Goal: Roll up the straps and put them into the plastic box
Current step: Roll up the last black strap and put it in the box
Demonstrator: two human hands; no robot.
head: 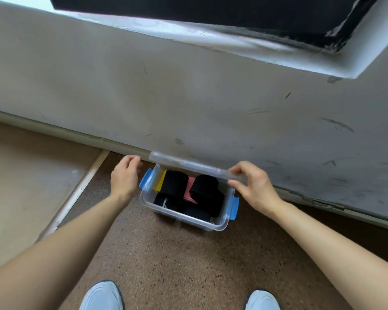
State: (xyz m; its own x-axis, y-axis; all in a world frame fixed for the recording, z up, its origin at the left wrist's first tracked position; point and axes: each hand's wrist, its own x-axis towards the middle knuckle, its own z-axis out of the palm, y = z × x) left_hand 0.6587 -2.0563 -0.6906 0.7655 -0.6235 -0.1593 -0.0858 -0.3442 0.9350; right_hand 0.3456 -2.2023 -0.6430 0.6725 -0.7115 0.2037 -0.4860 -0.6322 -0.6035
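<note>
Clear plastic box (202, 222) sat on the speckled brown floor (166, 265) at lower centre of the frame, close to the grey wall (188, 97). Rolled black straps (176, 182) lay inside it, with pink and yellow showing between them. The right hand (255, 189) pinched the right end of the transparent lid (188, 164) over the box's far edge. The left hand (123, 175) was loosely curled just beside the lid's left end, grasping nothing.

- Clear lid (188, 167), at the plastic box's (188, 217) 12 o'clock: motion-blurred, edges vague.
- Black strap rolls (177, 182) merge together; count unclear.
- Shoes (103, 296), 6 o'clock: cut by bottom edge.
- Dark panel (211, 10), 12 o'clock: cropped above.
</note>
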